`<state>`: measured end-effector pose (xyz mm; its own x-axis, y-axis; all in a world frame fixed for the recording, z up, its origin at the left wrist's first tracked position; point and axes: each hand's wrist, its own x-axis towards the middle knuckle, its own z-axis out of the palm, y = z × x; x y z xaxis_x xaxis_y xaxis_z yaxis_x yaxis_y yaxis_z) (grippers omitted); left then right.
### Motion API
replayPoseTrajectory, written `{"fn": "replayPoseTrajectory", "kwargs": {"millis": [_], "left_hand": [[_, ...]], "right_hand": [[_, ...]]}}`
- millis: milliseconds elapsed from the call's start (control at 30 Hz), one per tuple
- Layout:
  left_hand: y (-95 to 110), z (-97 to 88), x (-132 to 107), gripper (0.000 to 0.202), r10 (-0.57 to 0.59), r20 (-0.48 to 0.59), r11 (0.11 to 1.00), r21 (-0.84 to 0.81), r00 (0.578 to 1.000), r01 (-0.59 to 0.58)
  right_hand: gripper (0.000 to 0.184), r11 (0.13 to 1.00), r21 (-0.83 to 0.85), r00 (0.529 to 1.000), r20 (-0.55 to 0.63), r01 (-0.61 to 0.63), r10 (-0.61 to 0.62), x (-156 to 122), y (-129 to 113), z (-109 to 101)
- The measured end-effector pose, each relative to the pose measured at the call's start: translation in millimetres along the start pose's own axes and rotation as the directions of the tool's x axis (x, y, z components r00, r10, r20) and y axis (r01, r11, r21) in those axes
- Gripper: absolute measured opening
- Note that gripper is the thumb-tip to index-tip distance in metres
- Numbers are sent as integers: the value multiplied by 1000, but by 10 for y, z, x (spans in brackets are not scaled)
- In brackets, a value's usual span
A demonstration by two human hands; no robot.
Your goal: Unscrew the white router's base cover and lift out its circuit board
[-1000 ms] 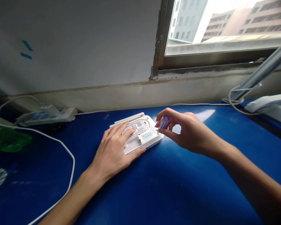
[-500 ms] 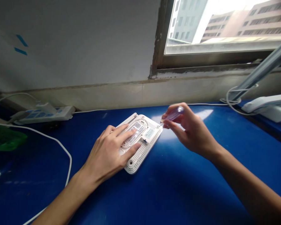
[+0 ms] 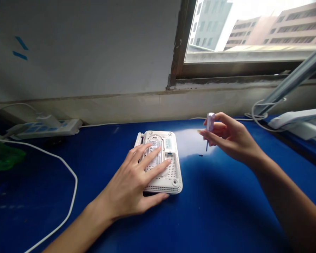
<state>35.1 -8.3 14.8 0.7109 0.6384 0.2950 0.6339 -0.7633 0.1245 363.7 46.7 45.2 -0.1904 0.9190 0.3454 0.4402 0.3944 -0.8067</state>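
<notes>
A white router (image 3: 175, 168), its vented underside and labels facing up, lies flat on the blue table. My left hand (image 3: 137, 172) rests across it with fingers spread, the thumb along its near edge; part of the label and the left side are covered. To the right of the router, my right hand (image 3: 226, 137) pinches a small screwdriver (image 3: 210, 123) with a clear purplish handle, held upright with its shaft pointing down. A tiny dark screw (image 3: 201, 155) lies on the table just left of the screwdriver's tip.
A white power strip (image 3: 50, 128) with a plug in it sits by the wall at left, and a white cable (image 3: 75, 186) curves across the table. Green plastic (image 3: 7, 156) lies at far left. A grey metal pole (image 3: 287, 84) and a white lamp-like base (image 3: 302, 119) stand at right.
The screwdriver has left the router's corner, moved right and swung upright. The router has turned under my left hand, and a small screw now shows on the table.
</notes>
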Motion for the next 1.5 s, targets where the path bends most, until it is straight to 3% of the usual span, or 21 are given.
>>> {"fn": "replayPoseTrajectory", "kwargs": {"millis": [100,267,600,800,1000,1200,1500], "left_hand": [[-1,91,4,73,-18,43,1000,-10,999,18],[11,173,14,75,-77,27,997,0,997,77],[-6,185,20,77,-145,18,988,55,989,143],[-44,157,13,81,-117,55,992,59,992,114],[-65,158,4,82,-120,56,992,47,991,118],[-56,156,9,82,-126,58,991,41,990,124],[-57,155,7,84,-139,69,990,23,988,137]], "right_hand": [[38,999,16,997,61,-48,47,-6,78,-72],[38,992,73,986,139,-104,93,-12,157,-59],[37,991,67,983,151,-119,108,-7,211,6],[31,978,200,999,17,-49,47,2,61,59],[28,898,438,997,-71,35,-4,-47,-195,311],[26,849,529,1000,15,8,-18,-127,-378,535],[24,839,543,995,93,-32,-22,-156,-319,629]]}}
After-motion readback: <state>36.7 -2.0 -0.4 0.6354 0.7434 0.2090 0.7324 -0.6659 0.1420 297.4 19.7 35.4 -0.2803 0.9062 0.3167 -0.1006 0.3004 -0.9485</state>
